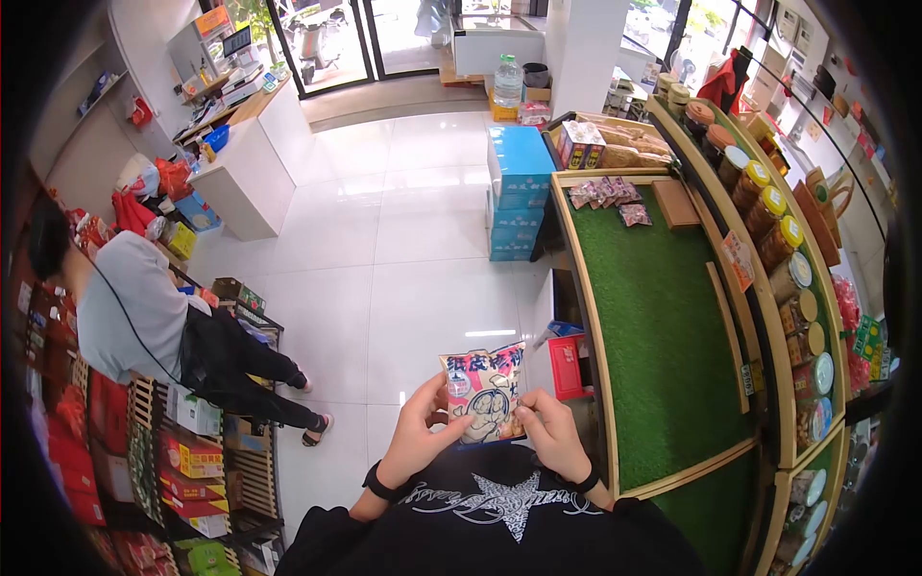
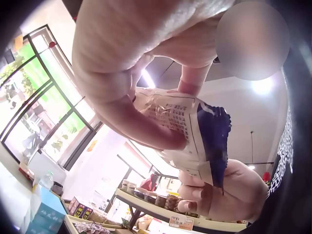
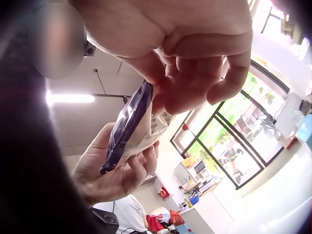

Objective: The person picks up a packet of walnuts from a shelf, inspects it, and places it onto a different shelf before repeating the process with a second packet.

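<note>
A cream snack packet (image 1: 492, 396) with blue lettering and a drawn picture is held up in front of the chest. My left hand (image 1: 423, 430) grips its left side, thumb across the front and fingers behind. At the right edge, my right hand (image 1: 555, 438) pinches the packet between thumb and fingers. The left wrist view shows the packet's back (image 2: 168, 117), with small print and a dark blue end strip, under the left fingers. Seen from the right wrist, the packet (image 3: 134, 129) appears almost edge-on between both hands.
To the right stands a long display bin (image 1: 643, 317) lined with green turf, several small packets (image 1: 600, 192) at its far end. Jars (image 1: 768, 206) line the shelf beyond. Stacked blue boxes (image 1: 519, 192) stand ahead. On the left, another person (image 1: 144, 298) is beside shelves of boxed goods.
</note>
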`<state>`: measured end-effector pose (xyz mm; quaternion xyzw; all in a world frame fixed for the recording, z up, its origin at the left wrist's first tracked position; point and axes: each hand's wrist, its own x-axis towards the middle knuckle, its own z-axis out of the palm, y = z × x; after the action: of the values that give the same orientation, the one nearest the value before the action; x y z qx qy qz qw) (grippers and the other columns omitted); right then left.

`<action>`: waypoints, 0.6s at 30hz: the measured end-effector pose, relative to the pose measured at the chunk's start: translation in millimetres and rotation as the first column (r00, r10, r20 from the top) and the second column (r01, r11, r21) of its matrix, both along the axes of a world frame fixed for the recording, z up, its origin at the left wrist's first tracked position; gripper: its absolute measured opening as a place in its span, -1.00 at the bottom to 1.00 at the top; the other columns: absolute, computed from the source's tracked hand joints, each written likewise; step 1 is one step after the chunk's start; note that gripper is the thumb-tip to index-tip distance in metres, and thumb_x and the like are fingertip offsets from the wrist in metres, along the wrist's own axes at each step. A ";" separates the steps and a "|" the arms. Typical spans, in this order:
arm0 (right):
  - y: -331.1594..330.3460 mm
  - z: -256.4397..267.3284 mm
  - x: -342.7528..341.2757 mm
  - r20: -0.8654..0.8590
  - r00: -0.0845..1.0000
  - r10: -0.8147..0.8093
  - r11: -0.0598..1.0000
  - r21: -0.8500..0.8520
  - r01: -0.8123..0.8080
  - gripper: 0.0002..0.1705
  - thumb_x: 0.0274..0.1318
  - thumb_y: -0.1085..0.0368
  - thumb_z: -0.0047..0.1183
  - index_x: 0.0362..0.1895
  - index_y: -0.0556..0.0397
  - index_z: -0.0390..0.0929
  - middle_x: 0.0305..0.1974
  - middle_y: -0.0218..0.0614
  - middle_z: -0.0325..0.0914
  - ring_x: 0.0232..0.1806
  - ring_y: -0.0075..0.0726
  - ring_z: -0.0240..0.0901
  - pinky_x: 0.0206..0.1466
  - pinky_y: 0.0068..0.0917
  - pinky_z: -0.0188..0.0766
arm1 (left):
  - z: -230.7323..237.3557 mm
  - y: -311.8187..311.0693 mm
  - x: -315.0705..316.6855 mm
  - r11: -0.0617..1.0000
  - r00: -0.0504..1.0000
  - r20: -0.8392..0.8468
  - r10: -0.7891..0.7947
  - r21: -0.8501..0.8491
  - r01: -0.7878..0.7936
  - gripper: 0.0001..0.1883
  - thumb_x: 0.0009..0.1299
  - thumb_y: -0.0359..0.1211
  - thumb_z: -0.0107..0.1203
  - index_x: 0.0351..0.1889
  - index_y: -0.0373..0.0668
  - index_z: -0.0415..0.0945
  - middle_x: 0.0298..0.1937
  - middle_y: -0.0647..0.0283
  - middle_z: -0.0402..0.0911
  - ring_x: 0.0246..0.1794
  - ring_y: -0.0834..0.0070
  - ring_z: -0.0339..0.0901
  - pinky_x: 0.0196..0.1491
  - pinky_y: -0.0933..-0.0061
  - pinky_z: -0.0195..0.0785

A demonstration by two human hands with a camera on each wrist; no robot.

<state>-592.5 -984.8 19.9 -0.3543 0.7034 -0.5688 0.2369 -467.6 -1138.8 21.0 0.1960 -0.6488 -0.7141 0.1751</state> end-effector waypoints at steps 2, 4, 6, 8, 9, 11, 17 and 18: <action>-14.1 1.1 -4.0 -0.067 0.997 0.025 0.998 0.058 -0.021 -0.87 0.10 0.34 -0.11 -0.44 0.14 0.37 -0.57 -0.21 0.38 -0.48 -0.11 0.32 -0.38 -0.37 0.23 | -3.3 -13.9 -2.3 0.997 1.000 0.005 0.006 0.073 -0.006 -0.37 0.14 -0.47 0.16 0.17 -0.41 0.14 -0.20 0.21 0.42 -0.21 0.57 0.43 -0.23 0.59 0.38; -26.5 0.8 -9.0 -0.102 0.995 0.015 0.998 0.070 -0.008 -0.86 0.11 0.33 -0.11 -0.44 0.13 0.37 -0.57 -0.20 0.39 -0.48 -0.09 0.31 -0.39 -0.34 0.22 | -3.5 -25.4 -8.5 0.993 1.000 -0.002 -0.011 0.116 0.011 -0.37 0.15 -0.47 0.15 0.17 -0.42 0.13 -0.18 0.20 0.43 -0.19 0.56 0.43 -0.21 0.58 0.38; -34.5 -0.5 -14.2 -0.150 0.989 0.009 0.997 0.080 0.003 -0.85 0.11 0.32 -0.12 -0.45 0.12 0.38 -0.57 -0.20 0.39 -0.49 -0.07 0.30 -0.40 -0.31 0.21 | -5.0 -34.0 -16.5 0.987 0.999 -0.022 -0.024 0.158 0.027 -0.37 0.15 -0.47 0.15 0.16 -0.43 0.13 -0.17 0.19 0.43 -0.17 0.55 0.43 -0.19 0.57 0.38; -44.4 -2.3 -22.6 -0.147 0.989 0.006 0.992 0.128 0.013 -0.86 0.11 0.32 -0.11 -0.45 0.12 0.38 -0.56 -0.20 0.40 -0.47 -0.07 0.32 -0.37 -0.33 0.22 | -7.5 -43.0 -25.5 0.986 1.000 0.008 -0.005 0.170 0.004 -0.39 0.17 -0.48 0.13 0.16 -0.43 0.12 -0.14 0.17 0.45 -0.14 0.54 0.43 -0.17 0.56 0.38; -50.0 -2.7 -28.0 -0.143 0.990 0.004 0.991 0.131 0.015 -0.86 0.11 0.32 -0.11 -0.45 0.12 0.38 -0.56 -0.20 0.40 -0.47 -0.07 0.32 -0.37 -0.33 0.22 | -7.9 -47.9 -31.7 0.985 1.000 0.013 -0.008 0.173 0.006 -0.39 0.17 -0.48 0.13 0.16 -0.43 0.12 -0.14 0.17 0.45 -0.14 0.54 0.43 -0.17 0.56 0.38; -61.5 -2.9 -41.6 -0.059 0.998 -0.024 0.992 0.124 0.031 -0.85 0.10 0.31 -0.10 -0.45 0.11 0.38 -0.54 -0.20 0.42 -0.47 -0.06 0.33 -0.37 -0.33 0.22 | -8.7 -57.3 -45.9 0.978 1.000 0.003 -0.010 0.206 0.009 -0.39 0.18 -0.52 0.10 0.18 -0.43 0.08 -0.10 0.16 0.42 -0.09 0.50 0.42 -0.16 0.53 0.39; -94.7 -4.3 -106.9 0.069 0.997 0.035 0.998 0.056 -0.039 -0.88 0.12 0.35 -0.09 -0.39 0.15 0.33 -0.51 -0.21 0.45 -0.45 -0.26 0.41 -0.33 -0.45 0.29 | -12.4 -87.6 -107.5 0.982 0.996 -0.056 0.071 0.182 -0.059 -0.37 0.18 -0.58 0.07 0.19 -0.43 0.02 -0.03 0.13 0.34 -0.03 0.45 0.38 -0.10 0.49 0.38; -98.7 -1.1 -120.7 0.070 0.997 0.037 0.998 0.057 -0.041 -0.88 0.12 0.35 -0.09 -0.39 0.15 0.33 -0.51 -0.21 0.45 -0.45 -0.26 0.41 -0.33 -0.45 0.29 | -11.1 -91.1 -120.1 0.981 0.996 -0.055 0.074 0.183 -0.062 -0.37 0.18 -0.58 0.07 0.19 -0.43 0.02 -0.03 0.13 0.34 -0.03 0.45 0.38 -0.10 0.49 0.38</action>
<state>-713.2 -1083.5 18.9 -0.3414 0.7040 -0.5550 0.2823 -587.7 -1230.0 9.9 0.2110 -0.5683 -0.7695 0.2008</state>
